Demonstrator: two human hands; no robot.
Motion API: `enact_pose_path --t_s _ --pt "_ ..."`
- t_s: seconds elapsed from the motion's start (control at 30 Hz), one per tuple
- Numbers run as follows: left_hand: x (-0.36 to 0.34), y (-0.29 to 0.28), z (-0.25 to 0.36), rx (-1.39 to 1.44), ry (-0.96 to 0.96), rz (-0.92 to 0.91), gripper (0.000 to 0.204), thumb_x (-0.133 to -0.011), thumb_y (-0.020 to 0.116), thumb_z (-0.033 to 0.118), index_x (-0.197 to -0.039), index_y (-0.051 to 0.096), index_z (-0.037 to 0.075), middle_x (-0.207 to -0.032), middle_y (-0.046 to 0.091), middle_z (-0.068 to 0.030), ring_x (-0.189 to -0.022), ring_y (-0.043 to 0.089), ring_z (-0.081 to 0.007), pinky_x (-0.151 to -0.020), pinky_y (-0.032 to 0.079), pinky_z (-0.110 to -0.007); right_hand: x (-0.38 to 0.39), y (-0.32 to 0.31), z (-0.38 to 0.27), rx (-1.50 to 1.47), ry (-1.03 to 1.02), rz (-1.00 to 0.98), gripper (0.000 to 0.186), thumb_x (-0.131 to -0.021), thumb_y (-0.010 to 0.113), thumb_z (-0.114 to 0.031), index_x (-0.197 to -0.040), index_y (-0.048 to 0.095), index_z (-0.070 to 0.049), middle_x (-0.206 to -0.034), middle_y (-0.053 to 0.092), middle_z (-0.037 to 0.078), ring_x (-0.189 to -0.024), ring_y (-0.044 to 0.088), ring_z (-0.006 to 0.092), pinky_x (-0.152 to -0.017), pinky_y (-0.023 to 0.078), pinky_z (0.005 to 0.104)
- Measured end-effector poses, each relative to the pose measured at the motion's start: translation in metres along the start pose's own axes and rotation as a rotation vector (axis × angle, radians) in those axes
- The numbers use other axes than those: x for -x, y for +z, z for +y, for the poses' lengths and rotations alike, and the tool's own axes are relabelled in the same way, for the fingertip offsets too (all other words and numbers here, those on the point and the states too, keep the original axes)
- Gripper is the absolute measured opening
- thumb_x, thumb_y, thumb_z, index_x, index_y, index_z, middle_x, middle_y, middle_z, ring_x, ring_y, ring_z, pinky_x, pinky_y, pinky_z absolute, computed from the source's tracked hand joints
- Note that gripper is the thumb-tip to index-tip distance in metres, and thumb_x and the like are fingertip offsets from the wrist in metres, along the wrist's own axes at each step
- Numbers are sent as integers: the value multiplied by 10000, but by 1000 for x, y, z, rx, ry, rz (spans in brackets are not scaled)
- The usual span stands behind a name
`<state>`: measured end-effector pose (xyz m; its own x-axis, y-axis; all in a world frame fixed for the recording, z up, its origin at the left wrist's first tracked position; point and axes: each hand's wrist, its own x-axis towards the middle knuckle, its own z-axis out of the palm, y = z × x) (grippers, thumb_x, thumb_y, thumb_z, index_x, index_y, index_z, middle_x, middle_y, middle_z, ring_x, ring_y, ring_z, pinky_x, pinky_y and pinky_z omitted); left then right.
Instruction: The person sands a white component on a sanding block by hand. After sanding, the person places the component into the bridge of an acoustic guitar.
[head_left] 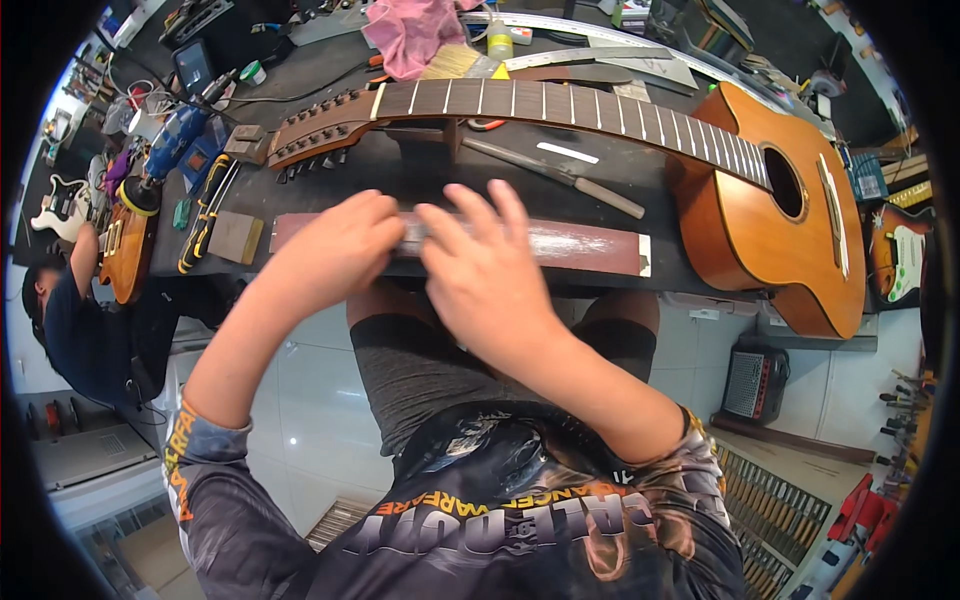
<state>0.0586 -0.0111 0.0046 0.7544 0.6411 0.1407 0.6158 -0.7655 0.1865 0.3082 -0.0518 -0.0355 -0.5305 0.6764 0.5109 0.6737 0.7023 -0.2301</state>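
A long, flat reddish-brown sanding strip (590, 248) lies along the near edge of the dark bench, its surface worn whitish in places. Over its left part, my left hand (345, 240) has its fingers curled and pressed together; whatever is in them is hidden. Close beside it, my right hand (485, 265) is above the strip's middle, fingers bent and spread apart, slightly blurred. No object shows clearly in it. Behind both hands an acoustic guitar (735, 205) rests across the bench without strings, its neck (540, 103) propped on a dark wooden support (425, 138).
A file with a wooden handle (610, 197) and a short white strip (567, 152) lie behind the sanding strip. At left are a wooden block (235, 237), screwdrivers (210, 212) and a blue power tool (178, 150). A pink cloth (415, 35) lies farther back. Another person (85, 320) sits at far left.
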Motion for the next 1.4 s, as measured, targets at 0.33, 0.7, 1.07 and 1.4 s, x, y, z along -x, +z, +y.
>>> enact_pose_path --t_s 0.33,0.7,1.07,1.4 --pt "-105 50 68 -31 167 139 147 -911 728 72 -1036 720 -5 -1063 715 -166 -1089 721 -354 -985 617 -456 70 -77 62 234 234 -77 377 -882 825 -85 -1259 829 -88 -1543 718 64 -1576 545 353 -1371 322 654" --pt "44 -20 -18 141 -108 167 250 -878 778 -58 -1111 719 14 -1081 706 -146 -1071 713 -376 -920 604 -472 -31 0 -15 -128 19 49 358 -965 827 -179 -1295 755 -59 -1485 716 110 -1506 588 350 -1349 345 620" --pt "13 53 100 667 -62 763 319 -831 799 -134 -1102 749 26 -1030 755 -126 -891 737 -314 -789 605 -423 41 -29 -24 -670 127 252 297 -948 883 -10 -1166 685 -54 -1061 752 99 -972 747 323 -919 588 443" --pt "-8 72 129 560 -1 833 378 -823 860 -99 -1162 761 37 -1104 769 -128 -965 756 -327 -832 628 -430 66 -49 -11 -546 87 372 308 -887 885 18 -1118 703 -74 -1041 779 99 -918 773 323 -846 605 453"
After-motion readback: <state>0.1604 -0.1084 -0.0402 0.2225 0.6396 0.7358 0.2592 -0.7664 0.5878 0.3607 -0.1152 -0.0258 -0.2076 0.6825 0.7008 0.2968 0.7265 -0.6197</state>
